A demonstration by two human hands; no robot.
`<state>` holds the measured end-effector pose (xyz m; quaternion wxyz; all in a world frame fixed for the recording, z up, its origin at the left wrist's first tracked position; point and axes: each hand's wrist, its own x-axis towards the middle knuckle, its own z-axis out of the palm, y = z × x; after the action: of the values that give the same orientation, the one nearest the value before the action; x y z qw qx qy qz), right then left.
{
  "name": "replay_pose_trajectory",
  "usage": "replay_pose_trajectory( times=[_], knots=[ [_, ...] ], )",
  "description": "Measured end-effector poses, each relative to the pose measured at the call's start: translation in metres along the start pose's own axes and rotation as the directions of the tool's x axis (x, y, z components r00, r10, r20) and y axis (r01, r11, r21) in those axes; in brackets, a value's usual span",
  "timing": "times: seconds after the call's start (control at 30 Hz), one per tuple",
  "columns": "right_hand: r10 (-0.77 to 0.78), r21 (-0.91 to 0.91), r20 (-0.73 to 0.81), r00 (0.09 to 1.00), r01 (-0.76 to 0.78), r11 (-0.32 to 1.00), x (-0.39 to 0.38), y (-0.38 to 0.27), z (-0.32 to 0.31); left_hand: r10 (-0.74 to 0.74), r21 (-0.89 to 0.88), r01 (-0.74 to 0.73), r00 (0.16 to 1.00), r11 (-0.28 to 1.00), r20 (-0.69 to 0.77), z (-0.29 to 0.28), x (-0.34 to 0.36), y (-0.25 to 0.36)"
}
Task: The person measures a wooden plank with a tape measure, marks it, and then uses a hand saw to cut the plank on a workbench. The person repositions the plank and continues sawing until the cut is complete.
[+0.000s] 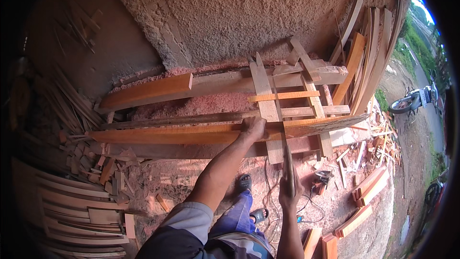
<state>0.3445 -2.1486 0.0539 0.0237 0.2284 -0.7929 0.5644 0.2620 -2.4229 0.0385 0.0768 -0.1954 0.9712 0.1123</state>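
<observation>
My left hand [255,128] is closed over the top of a long orange-brown wooden plank [191,134], just left of a saw blade. The plank lies across the workbench, its right end rough and bark-like. My right hand [291,189] grips the handle end of a handsaw [284,146]. The blade stands nearly edge-on to me, crosses the plank and reaches beyond it. How deep the cut goes I cannot tell. Under the plank, a pale crosspiece board [261,84] bridges the bench beams. A short orange strip [282,96] lies just behind the plank.
Another orange board [148,91] lies on the rear beam [225,84]. Boards [373,62] lean on the wall at right. Cut wood blocks [354,220], a corded power tool [322,180], cables and shavings cover the floor. Curved slats [76,201] are stacked at left.
</observation>
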Motion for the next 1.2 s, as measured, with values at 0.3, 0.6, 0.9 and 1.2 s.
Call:
replay_pose_trajectory(
  times=[0.3, 0.6, 0.9, 1.2],
  knots=[
    [0.185, -0.098, 0.055, 0.981, -0.179, 0.979, -0.097, -0.023, -0.061, 0.107, 0.0, -0.108, 0.993, 0.994, 0.039, -0.008, 0.026, -0.012],
    [-0.037, 0.024, 0.04, 0.998, 0.036, 0.999, 0.068, 0.027, 0.043, 0.1, -0.003, -0.103, 0.974, 0.995, -0.202, 0.008, -0.012, -0.001],
    [0.086, -0.305, 0.115, 0.99, -0.048, 0.951, -0.154, -0.021, -0.095, 0.024, -0.041, -0.019, 0.993, 0.999, 0.119, 0.003, 0.035, -0.017],
    [0.081, -0.017, 0.047, 0.996, -0.08, 0.997, 0.041, 0.037, 0.029, -0.005, 0.019, 0.004, 1.0, 1.0, 0.025, -0.002, 0.001, 0.0]
  ],
)
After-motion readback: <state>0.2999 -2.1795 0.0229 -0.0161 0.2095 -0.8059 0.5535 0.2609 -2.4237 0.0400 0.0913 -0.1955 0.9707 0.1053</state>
